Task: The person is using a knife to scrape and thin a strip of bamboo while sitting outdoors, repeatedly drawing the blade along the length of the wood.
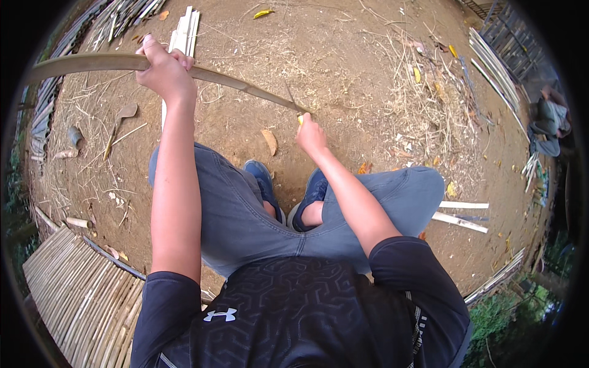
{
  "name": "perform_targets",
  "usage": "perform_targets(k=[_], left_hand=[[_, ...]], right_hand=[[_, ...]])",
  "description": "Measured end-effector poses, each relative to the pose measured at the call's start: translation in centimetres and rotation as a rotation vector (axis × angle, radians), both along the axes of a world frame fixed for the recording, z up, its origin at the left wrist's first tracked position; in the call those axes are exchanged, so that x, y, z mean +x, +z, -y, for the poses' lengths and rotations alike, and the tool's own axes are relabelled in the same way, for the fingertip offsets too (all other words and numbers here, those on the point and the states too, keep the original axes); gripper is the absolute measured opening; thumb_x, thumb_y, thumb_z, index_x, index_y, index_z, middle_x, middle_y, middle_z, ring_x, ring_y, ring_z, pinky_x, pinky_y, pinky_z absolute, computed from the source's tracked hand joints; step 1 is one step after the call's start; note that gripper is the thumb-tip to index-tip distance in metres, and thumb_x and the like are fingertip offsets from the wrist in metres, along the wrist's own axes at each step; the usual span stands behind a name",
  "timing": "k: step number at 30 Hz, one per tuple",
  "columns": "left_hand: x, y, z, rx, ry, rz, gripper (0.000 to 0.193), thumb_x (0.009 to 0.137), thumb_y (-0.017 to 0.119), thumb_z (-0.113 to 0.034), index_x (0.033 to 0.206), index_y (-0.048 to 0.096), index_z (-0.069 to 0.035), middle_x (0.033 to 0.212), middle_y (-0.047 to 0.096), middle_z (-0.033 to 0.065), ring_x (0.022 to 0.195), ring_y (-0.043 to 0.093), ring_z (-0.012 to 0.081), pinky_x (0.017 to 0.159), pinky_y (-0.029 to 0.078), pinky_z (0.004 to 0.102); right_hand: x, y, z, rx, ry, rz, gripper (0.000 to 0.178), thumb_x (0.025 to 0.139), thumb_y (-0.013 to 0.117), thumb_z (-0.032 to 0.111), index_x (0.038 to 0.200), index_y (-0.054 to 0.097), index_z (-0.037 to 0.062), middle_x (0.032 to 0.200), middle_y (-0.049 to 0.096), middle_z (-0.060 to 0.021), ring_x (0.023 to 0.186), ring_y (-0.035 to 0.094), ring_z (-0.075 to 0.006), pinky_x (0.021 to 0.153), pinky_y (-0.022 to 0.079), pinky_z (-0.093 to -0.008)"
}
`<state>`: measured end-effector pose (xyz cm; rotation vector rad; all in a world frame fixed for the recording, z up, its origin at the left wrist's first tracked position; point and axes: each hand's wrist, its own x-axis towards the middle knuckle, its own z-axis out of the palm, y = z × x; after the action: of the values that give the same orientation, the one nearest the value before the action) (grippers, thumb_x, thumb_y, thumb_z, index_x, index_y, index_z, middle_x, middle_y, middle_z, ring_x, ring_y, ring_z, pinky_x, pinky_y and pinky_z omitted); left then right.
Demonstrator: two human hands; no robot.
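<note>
A long, curved bamboo strip (245, 88) crosses in front of me, running from the far left edge toward the middle. My left hand (167, 72) is wrapped around it, arm stretched out, with the thumb lying along the top. Close to the strip's right end, my right hand (311, 136) is closed on a knife (300, 118) with a yellowish handle. Its thin blade rises past the strip's edge; whether it cuts into the bamboo I cannot tell. Both hands are above the dirt, beyond my bent knees and blue shoes.
Pale split strips (185, 34) lie beyond my left hand. A long-handled tool (126, 112) rests on the ground at left, near a slatted bamboo platform (92, 288). Shavings (423, 92) are scattered at right. A person (548, 122) appears at the far right edge.
</note>
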<state>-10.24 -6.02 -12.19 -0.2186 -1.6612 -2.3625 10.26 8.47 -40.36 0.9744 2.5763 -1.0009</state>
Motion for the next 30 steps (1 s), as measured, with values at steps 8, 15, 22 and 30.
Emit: perform_targets(k=[8,15,22,30], left_hand=[[0.2,0.5,-0.7,0.042,0.012,0.024,0.030,0.100,0.051,-0.023,0.078,0.037,-0.008,0.053,0.032,-0.0013,0.038,0.034,0.0093,0.036,0.027,0.0285],[0.3,0.1,-0.6,0.034,-0.017,0.011,0.029,0.101,0.050,-0.021,0.078,0.037,-0.008,0.057,0.033,-0.0017,0.039,0.035,0.0088,0.036,0.028,0.0279],[0.4,0.1,-0.4,0.017,-0.005,0.036,0.026,0.101,0.049,-0.021,0.081,0.038,-0.009,0.059,0.035,-0.0011,0.040,0.036,0.0083,0.036,0.029,0.0268],[0.8,0.5,-0.8,0.033,-0.041,0.057,0.028,0.101,0.051,-0.025,0.082,0.038,-0.010,0.056,0.035,-0.0016,0.040,0.035,0.0082,0.038,0.027,0.0259]], right_hand=[[0.5,-0.8,-0.9,-0.007,-0.079,0.088,0.025,0.095,0.042,0.008,0.117,0.053,0.0009,0.109,0.068,-0.0248,0.104,0.066,-0.0402,0.089,0.052,-0.0498],[0.5,-1.3,-1.2,0.038,0.050,0.033,0.027,0.099,0.039,0.014,0.117,0.054,0.0016,0.111,0.068,-0.0242,0.105,0.067,-0.0381,0.090,0.053,-0.0474],[0.9,-3.7,-1.8,-0.005,-0.125,0.141,0.027,0.095,0.045,0.010,0.119,0.055,0.0012,0.112,0.067,-0.0249,0.107,0.065,-0.0398,0.092,0.052,-0.0484],[1.7,-4.7,-2.0,-0.040,-0.159,0.166,0.028,0.094,0.048,0.010,0.119,0.055,0.0013,0.117,0.065,-0.0255,0.112,0.063,-0.0384,0.094,0.052,-0.0473]])
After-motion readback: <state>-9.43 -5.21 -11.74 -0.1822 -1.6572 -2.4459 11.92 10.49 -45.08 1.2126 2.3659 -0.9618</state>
